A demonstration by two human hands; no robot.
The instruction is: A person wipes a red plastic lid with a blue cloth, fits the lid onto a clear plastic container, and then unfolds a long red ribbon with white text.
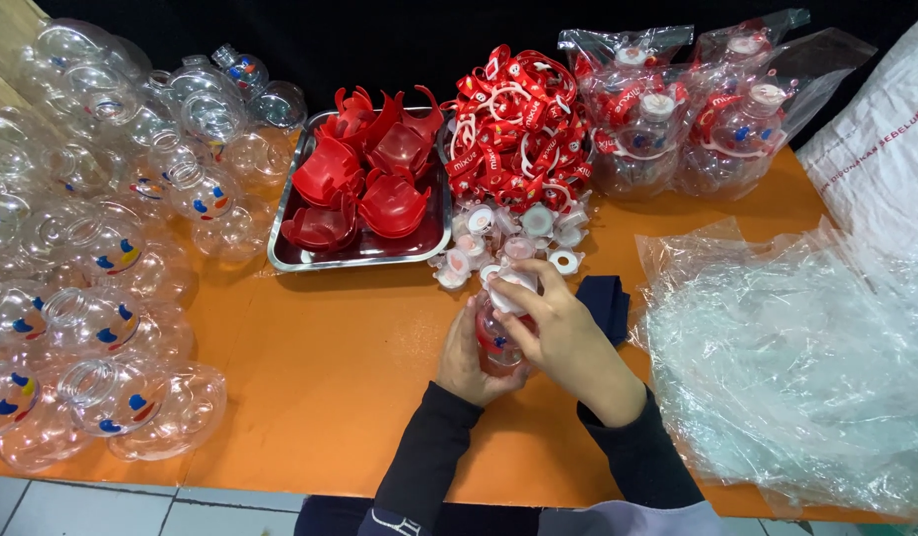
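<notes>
A single head-worn camera looks steeply down, close over the orange table (320,377), facing its far edge.

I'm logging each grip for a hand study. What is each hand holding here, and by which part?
The left hand grips the clear bottle around its body; the right hand holds the white cap on its top.

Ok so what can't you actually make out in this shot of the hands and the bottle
- Clear bottle, head view: mostly covered by the left hand and right hand.
- White cap: the right hand's fingers hide whether it is seated.
- Dark cloth: partly behind the right hand.
- Plastic bags: cut off by the right edge.
- Clear bottles pile: cut off at the left edge.
</notes>
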